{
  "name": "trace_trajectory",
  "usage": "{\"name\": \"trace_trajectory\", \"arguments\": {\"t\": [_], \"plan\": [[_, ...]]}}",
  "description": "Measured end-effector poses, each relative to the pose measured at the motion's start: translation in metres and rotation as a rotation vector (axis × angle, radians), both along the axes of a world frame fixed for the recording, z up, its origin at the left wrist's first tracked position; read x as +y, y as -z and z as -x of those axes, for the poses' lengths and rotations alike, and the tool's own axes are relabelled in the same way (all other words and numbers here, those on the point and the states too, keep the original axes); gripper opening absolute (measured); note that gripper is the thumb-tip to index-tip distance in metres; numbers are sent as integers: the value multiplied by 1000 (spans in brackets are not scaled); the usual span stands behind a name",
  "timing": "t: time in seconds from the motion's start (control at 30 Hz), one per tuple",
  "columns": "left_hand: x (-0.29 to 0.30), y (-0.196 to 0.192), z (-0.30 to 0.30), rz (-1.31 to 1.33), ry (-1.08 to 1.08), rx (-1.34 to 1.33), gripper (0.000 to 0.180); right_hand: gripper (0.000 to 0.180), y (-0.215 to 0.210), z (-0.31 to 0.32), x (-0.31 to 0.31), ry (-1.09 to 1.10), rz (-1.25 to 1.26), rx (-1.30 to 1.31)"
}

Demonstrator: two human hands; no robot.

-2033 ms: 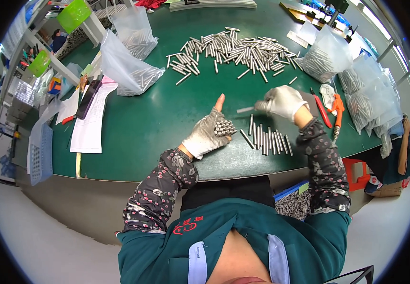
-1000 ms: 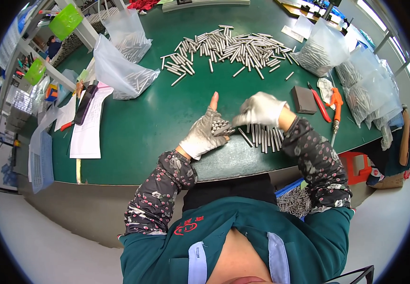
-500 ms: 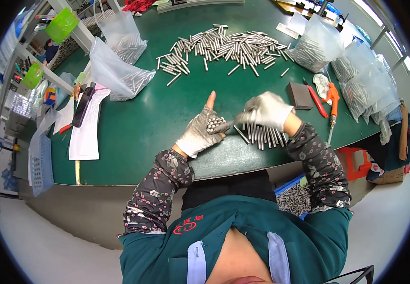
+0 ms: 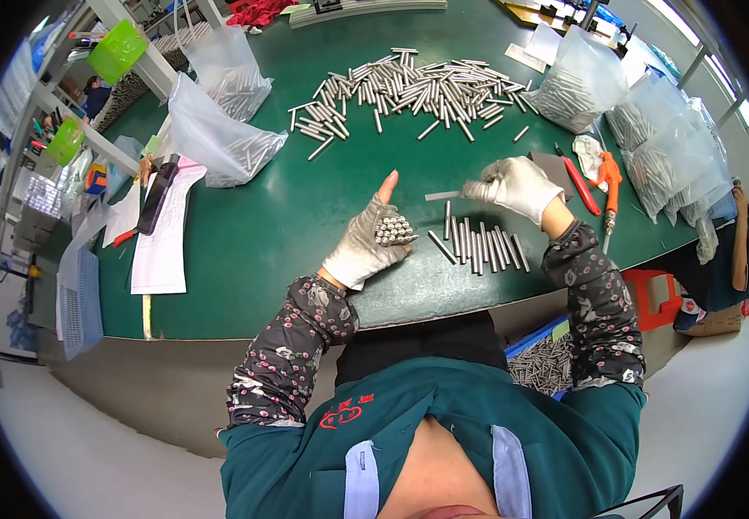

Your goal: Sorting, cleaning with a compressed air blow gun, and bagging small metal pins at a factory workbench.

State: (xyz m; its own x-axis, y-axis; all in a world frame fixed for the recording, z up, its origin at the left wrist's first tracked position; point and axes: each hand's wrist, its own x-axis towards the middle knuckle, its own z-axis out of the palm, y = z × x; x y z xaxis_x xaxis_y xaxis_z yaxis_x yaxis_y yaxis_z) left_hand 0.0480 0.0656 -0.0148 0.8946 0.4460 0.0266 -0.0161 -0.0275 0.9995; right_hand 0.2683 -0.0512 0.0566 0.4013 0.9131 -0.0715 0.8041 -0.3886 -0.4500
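Tabletop (image 4: 271, 225) is green; metal pins (image 4: 394, 231) are silver-grey. Gloves (image 4: 521, 186) are greyish white. Sleeve covers (image 4: 601, 316) are black with pink-and-white floral print.

The left hand (image 4: 361, 246) curls closed with thumb (image 4: 388, 185) raised, while the right hand (image 4: 517, 188) pinches, fingers (image 4: 478, 189) pointing left.

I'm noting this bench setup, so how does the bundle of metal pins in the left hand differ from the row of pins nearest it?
The bundle is held in the left hand; the row lies on the table. The bundle is packed tight, showing mainly pin ends; the row is spread out, showing full lengths. Both are slim, silvery metal pins.
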Motion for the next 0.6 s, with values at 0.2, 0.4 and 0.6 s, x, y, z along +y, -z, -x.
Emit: {"name": "trace_trajectory", "arguments": {"t": [0.2, 0.4, 0.6], "plan": [[4, 9, 1, -80, -96, -47, 102, 52, -8, 32, 0, 10, 103, -75], [4, 5, 0, -167, -134, -10, 100, 49, -8, 40, -2, 7, 102, -114], [7, 10, -1, -180, -170, -63, 97, 44, -6, 46, 1, -6, 88, -85]]}}
